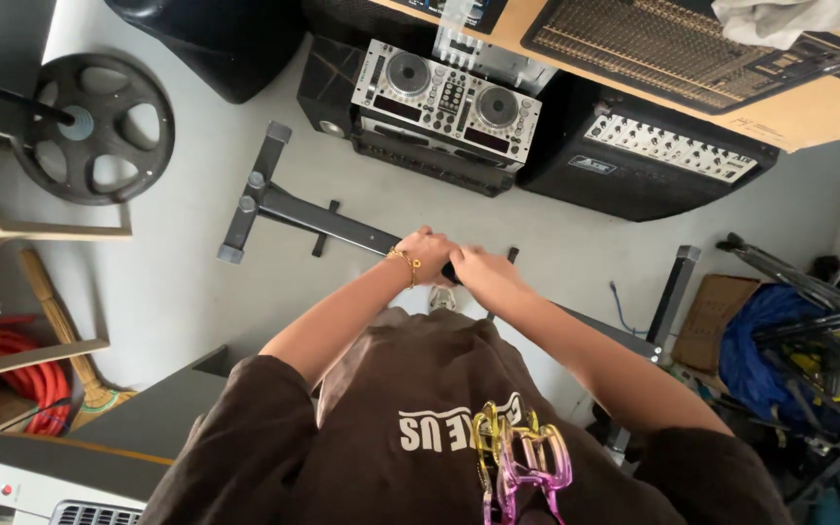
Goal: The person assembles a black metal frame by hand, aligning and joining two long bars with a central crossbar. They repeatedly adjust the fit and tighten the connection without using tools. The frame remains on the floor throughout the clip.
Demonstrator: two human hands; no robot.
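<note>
A person is gripping the middle of a black folding stand point(328, 222) on the pale floor point(196, 282), left hand point(427, 251) and right hand point(478, 269) touching, fingers curled tight around its joint. The stand's long bar is running upper-left to lower-right; adjusting it likely calls for a firm, steady squeeze.

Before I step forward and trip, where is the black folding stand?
Head view: the black folding stand lies on the grey floor, centre-left, below the DJ controller; both the left hand and right hand grip its middle.
</note>
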